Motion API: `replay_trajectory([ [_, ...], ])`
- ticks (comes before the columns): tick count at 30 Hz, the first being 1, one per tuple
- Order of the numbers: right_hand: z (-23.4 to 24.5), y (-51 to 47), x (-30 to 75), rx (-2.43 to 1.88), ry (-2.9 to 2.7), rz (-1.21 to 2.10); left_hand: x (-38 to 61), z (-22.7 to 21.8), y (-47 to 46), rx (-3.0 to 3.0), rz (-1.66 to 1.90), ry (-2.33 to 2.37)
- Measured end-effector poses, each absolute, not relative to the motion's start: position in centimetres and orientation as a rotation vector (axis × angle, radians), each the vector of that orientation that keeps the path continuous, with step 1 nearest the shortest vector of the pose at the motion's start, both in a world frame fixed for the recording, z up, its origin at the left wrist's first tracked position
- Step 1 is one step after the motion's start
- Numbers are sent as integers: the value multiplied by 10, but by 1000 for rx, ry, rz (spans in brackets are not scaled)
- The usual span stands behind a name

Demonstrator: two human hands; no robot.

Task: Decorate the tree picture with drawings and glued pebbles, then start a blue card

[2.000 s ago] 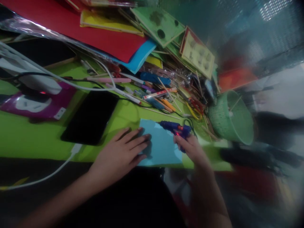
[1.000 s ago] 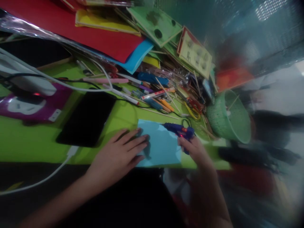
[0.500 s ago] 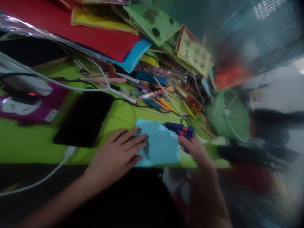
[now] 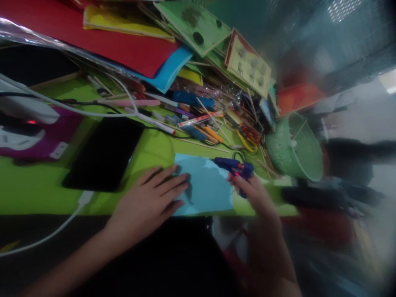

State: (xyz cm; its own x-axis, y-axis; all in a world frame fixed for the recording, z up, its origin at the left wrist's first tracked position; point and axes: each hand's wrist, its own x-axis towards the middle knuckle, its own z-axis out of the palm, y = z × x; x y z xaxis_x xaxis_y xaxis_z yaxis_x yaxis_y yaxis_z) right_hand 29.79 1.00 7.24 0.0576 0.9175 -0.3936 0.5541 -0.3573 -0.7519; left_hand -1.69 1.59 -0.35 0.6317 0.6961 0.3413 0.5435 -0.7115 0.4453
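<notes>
A light blue paper sheet [image 4: 208,185] lies on the lime green table [image 4: 37,185] near its front edge. My left hand [image 4: 148,202] rests flat on the sheet's left edge, fingers stretched out and spread. My right hand [image 4: 252,194] is closed around the handle of a blue glue gun [image 4: 234,167]. A red light glows on the gun, and its nozzle points left over the sheet's upper right corner.
A black tablet [image 4: 103,154] lies left of the sheet, with a white cable [image 4: 64,225] running off the table. Pens, sticks and scissors [image 4: 247,138] clutter the back. A green basket [image 4: 293,148] stands at the right. Coloured paper sheets [image 4: 123,45] are stacked behind.
Both hands keep their places on the sheet and the glue gun. The view has drifted slightly, so everything sits a little further left and higher.
</notes>
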Motion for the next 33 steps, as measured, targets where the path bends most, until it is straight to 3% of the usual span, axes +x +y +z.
replay_trajectory([
  [33, 77, 6, 300, -2134, -1468, 1109, -18, -3, 17, 2553, 695, 981],
])
